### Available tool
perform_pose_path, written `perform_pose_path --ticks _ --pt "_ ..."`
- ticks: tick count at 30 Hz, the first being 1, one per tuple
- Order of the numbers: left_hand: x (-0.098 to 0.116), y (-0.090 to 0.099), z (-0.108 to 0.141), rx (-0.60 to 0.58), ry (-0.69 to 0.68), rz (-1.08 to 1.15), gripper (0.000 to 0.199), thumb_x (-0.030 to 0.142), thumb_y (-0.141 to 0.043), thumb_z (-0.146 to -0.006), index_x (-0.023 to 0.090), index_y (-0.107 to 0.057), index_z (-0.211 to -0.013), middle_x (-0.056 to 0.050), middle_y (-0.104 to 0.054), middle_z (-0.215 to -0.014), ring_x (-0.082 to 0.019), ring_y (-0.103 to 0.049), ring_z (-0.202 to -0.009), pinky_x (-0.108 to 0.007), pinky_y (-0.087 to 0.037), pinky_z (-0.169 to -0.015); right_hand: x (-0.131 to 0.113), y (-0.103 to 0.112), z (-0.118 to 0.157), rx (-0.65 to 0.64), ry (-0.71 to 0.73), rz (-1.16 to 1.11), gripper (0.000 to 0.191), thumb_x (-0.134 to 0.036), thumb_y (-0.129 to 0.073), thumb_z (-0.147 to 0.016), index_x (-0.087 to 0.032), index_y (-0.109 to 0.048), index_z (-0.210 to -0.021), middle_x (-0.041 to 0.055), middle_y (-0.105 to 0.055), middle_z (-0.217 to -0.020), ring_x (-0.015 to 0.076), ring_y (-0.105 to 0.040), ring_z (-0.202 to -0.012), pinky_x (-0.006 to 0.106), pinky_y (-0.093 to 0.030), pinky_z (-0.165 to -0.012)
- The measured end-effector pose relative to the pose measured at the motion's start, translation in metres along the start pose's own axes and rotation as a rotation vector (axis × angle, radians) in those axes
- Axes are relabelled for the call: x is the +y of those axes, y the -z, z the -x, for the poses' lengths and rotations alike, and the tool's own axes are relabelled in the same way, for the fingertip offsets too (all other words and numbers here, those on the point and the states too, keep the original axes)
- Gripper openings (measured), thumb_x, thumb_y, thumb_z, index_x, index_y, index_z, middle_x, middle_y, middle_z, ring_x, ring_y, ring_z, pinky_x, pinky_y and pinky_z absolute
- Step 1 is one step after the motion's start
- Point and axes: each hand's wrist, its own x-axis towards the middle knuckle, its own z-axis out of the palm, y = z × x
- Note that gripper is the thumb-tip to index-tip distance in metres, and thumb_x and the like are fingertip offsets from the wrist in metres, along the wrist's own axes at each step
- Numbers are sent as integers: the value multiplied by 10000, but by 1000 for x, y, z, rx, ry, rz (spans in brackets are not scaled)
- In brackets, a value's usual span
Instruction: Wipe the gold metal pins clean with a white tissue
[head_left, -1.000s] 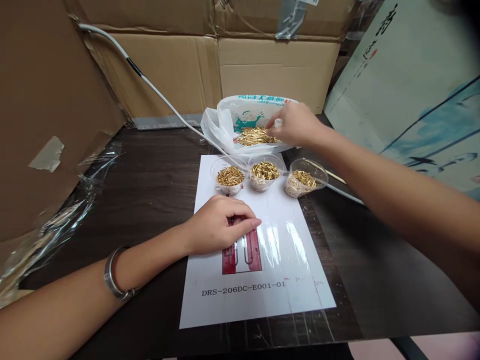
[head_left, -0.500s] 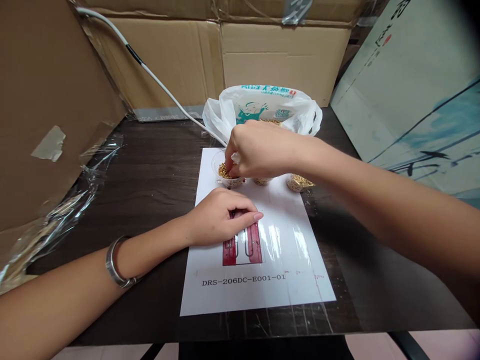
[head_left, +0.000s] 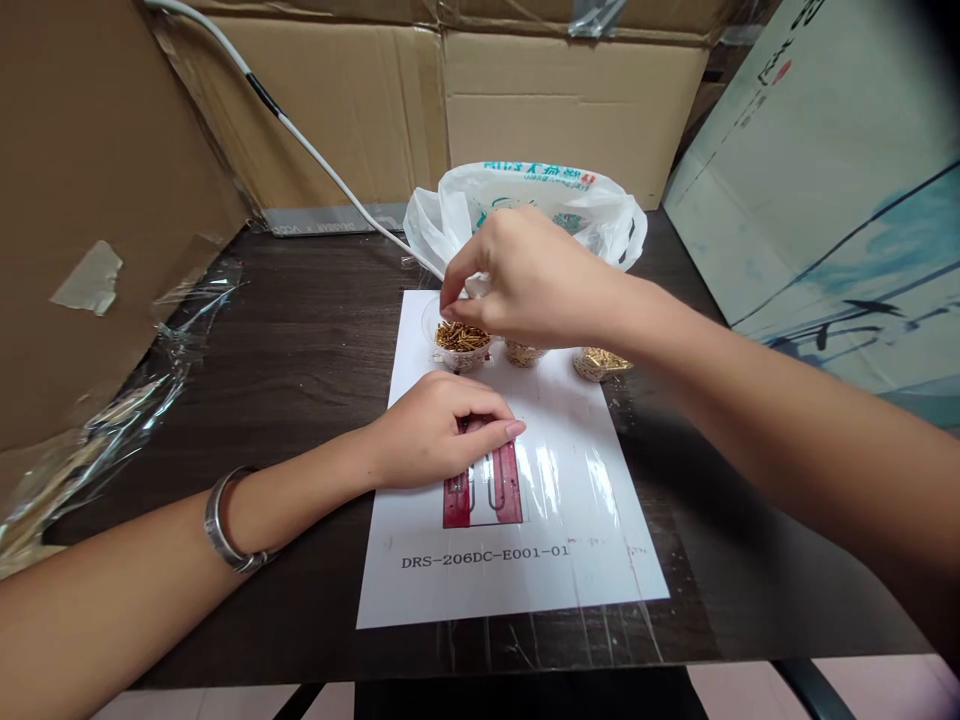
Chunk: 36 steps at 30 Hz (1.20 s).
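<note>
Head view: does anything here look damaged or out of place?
Yes. On the left cardboard panel, a ragged pale patch looks like torn tape, and wrinkled clear tape bunches along the lower edge instead of lying flat. Faint reddish marks at lower right on the printed sheet look like stains.

At the back of the dark counter (head_left: 315, 340) I see a brown cardboard wall (head_left: 555, 120), with silver tape (head_left: 596, 17) stuck high on it. A white cable (head_left: 326, 168), which has one black band (head_left: 262, 93), runs slantwise before this wall. On the right I observe a pale panel (head_left: 795, 180), painted with blue shapes.
</note>
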Motion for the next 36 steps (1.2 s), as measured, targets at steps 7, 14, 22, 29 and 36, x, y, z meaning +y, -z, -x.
perform_pose_path --ticks 7,14,22,29,36 --pt "-1 0 0 2 -5 -16 272 309 -519 -898 152 -697 -766 2 -622 -660 -84 -516 -585 -226 -383 -580 9 -3 16 43 -34 -84 146 -239 -602 -793 -188 -735 -824 55 -655 -722 196 -566 -719 325 -392 -661" --pt "1 0 -1 7 30 36 216 273 -520 -897 155 -689 -828 6 -668 -709 -81 -545 -626 -204 -412 -622 8 -11 14 89 -16 -94 164 -210 -581 -801 -177 -738 -833 46 -667 -754 182 -577 -733 321 -413 -697" --pt "4 1 0 34 94 87 182 279 -526 -891 147 -650 -865 27 -596 -642 -72 -515 -587 -189 -397 -577 -18 1 62 281 -78 -154 153 -149 -573 -796 -193 -719 -795 -9 -704 -795 137 -631 -740 255 -463 -723" --pt "0 1 1 51 95 118 196 323 -521 -899 192 -635 -992 37 -600 -688 -77 -499 -591 -195 -384 -558 -19 -15 100 203 -94 -161 148 -172 -594 -812 -200 -730 -863 -22 -715 -804 110 -635 -722 243 -445 -658" --pt "1 1 1 31 99 183 241 299 -468 -929 166 -668 -905 -1 -690 -824 -101 -604 -726 -203 -441 -660 -16 -18 102 151 -111 -104 145 -195 -580 -820 -190 -720 -856 -13 -712 -810 124 -635 -727 250 -442 -654"
